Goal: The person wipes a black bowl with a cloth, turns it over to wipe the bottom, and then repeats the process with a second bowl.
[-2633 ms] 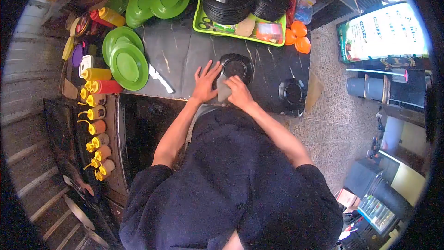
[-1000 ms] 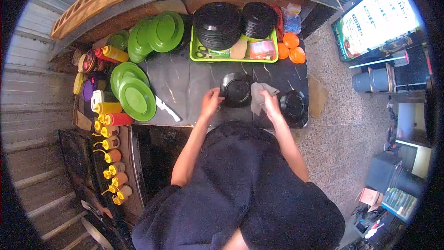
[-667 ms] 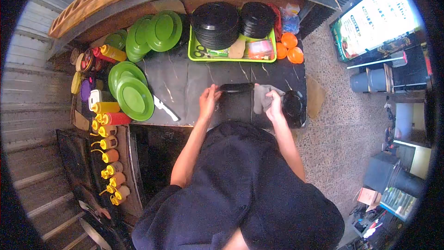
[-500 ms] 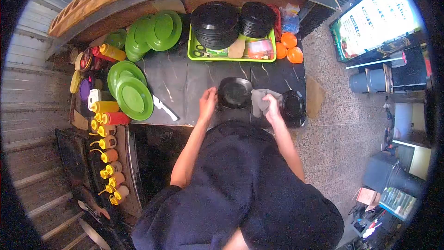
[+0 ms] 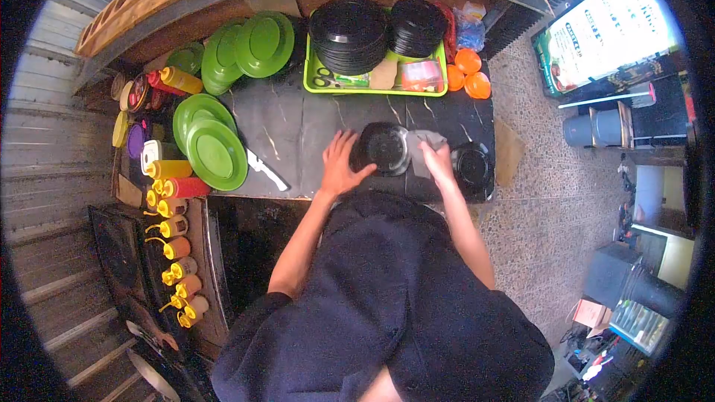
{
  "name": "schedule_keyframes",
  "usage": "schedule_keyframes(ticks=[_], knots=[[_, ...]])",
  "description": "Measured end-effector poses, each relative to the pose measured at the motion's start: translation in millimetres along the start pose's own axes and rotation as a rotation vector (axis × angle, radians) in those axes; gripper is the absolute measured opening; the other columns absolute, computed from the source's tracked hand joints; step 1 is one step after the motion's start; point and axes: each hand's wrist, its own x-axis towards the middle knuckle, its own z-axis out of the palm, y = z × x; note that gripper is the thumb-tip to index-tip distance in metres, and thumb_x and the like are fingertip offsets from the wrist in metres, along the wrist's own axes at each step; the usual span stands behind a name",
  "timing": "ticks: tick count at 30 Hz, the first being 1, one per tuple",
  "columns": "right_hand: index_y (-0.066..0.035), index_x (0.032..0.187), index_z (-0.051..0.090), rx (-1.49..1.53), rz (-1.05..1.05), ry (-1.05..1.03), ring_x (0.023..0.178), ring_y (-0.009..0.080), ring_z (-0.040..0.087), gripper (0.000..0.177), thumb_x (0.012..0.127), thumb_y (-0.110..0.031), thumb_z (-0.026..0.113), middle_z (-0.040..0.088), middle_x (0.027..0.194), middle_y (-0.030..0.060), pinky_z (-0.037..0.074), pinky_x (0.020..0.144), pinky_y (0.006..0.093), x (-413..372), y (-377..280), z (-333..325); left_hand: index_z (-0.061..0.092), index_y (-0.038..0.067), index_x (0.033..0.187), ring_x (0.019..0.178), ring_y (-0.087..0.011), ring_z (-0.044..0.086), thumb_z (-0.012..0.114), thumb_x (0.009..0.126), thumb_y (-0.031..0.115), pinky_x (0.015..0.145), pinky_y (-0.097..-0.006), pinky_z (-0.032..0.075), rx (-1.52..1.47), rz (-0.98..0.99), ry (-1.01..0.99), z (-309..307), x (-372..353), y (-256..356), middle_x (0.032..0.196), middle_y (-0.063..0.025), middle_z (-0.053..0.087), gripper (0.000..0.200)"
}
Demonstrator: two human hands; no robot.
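A black square-cornered plate (image 5: 384, 150) lies on the dark table in front of me. At its left edge is my left hand (image 5: 344, 165), open, with its fingers spread and the thumb by the near rim. My right hand (image 5: 438, 161) is closed on a grey cloth (image 5: 427, 138) just at the right side of the plate; motion blurs this hand a little. Right of that hand, near the table's end, lies a second black dish (image 5: 474, 165).
A green tray (image 5: 377, 92) at the back holds stacked black plates (image 5: 348, 33), scissors and packets. Orange cups (image 5: 468, 61) stand beside it. Green plates (image 5: 216, 155), a knife (image 5: 267, 173) and several sauce bottles (image 5: 173, 229) occupy the left side.
My left hand has opened and moved onto the plate's left edge. My right hand has brought the cloth slightly left, closer to the plate.
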Motion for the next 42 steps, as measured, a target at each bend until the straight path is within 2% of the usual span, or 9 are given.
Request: schedule_keyframes(ticks=[3,5,8,11,19,23,28,33,42], knots=[[0.0,0.109,0.068,-0.236,-0.202,0.015,0.101,0.0237,0.074,0.023,0.089,-0.011,0.071,0.077,0.102,0.0146,0.055,0.09,0.0383,12.8,-26.3,16.8,0.04,0.008,0.162,0.162,-0.0391,0.021,0.089,0.071,0.064,0.127,-0.06,0.016,0.108,0.081,-0.039,-0.4,2.5,0.4,0.171,-0.0185,0.033,0.118],[0.0,0.115,0.066,-0.267,-0.227,-0.057,0.107,0.0308,0.072,0.033,0.083,-0.003,0.074,0.074,0.107,0.0175,0.054,0.095,0.0401,16.8,-39.1,33.3,0.037,0.009,0.164,0.163,-0.0392,0.017,0.089,0.069,0.067,0.127,-0.061,0.014,0.132,0.084,-0.081,3.1,4.8,-4.8,0.173,-0.0178,0.03,0.122],[-0.001,0.119,0.068,-0.603,-0.557,-0.216,0.118,0.0417,0.06,0.052,0.068,0.008,0.075,0.07,0.122,0.0169,0.05,0.103,0.0481,27.9,-17.9,54.0,0.035,0.01,0.166,0.164,-0.0396,0.013,0.088,0.068,0.069,0.127,-0.0625,0.011,0.16,0.086,-0.117,6.5,5.7,-7.5,0.175,-0.0161,0.027,0.126],[-0.001,0.118,0.07,-0.529,-0.64,-0.219,0.116,0.0388,0.063,0.05,0.069,0.011,0.071,0.071,0.12,0.016,0.051,0.101,0.0463,14.4,-20.3,66.2,0.035,0.01,0.166,0.164,-0.0395,0.012,0.088,0.067,0.07,0.127,-0.0625,0.01,0.167,0.067,-0.106,10.6,2.5,-7.1,0.175,-0.0141,0.027,0.126],[-0.003,0.116,0.07,-0.563,-0.665,-0.558,0.117,0.0367,0.063,0.048,0.069,0.006,0.075,0.072,0.126,0.0128,0.051,0.103,0.0471,-13.4,-17.6,63.7,0.033,0.014,0.167,0.164,-0.0375,0.012,0.089,0.067,0.067,0.128,-0.0609,0.009,0.22,0.028,-0.163,10.0,3.0,-11.5,0.176,-0.0119,0.026,0.127],[-0.007,0.118,0.071,-0.498,-0.396,-0.695,0.11,0.0401,0.065,0.049,0.071,0.008,0.073,0.071,0.116,0.0189,0.052,0.096,0.0461,-10.2,-20.8,45.2,0.032,0.015,0.168,0.164,-0.0379,0.012,0.087,0.067,0.069,0.129,-0.0613,0.009,0.2,0.047,-0.127,10.4,3.3,-7.9,0.176,-0.0115,0.025,0.127],[-0.002,0.121,0.069,-0.445,-0.367,-0.262,0.117,0.0408,0.064,0.05,0.072,0.011,0.066,0.07,0.117,0.0202,0.051,0.101,0.0461,16.2,-26.4,56.1,0.033,0.016,0.168,0.164,-0.0387,0.013,0.085,0.07,0.072,0.127,-0.0631,0.011,0.164,0.067,-0.107,6.8,1.2,-4.1,0.176,-0.012,0.025,0.125],[-0.002,0.133,0.065,-0.529,-0.606,-0.324,0.126,0.0381,0.055,0.067,0.069,0.016,0.067,0.062,0.133,0.0144,0.048,0.11,0.046,10.9,-30.5,85.3,0.047,0.012,0.16,0.163,-0.0404,0.016,0.082,0.074,0.071,0.127,-0.0638,0.012,0.211,0.101,-0.095,11.5,-2.9,-7.0,0.174,-0.0139,0.029,0.11],[-0.003,0.13,0.069,-0.745,-0.7,-0.178,0.113,0.0371,0.058,0.059,0.073,0.013,0.066,0.064,0.124,0.0095,0.053,0.099,0.0446,17.9,-28.1,49.4,0.052,0.02,0.159,0.161,-0.0369,0.025,0.08,0.074,0.073,0.127,-0.0609,0.018,0.273,0.062,-0.062,5.1,-3.2,7.2,0.17,-0.0101,0.039,0.105]])
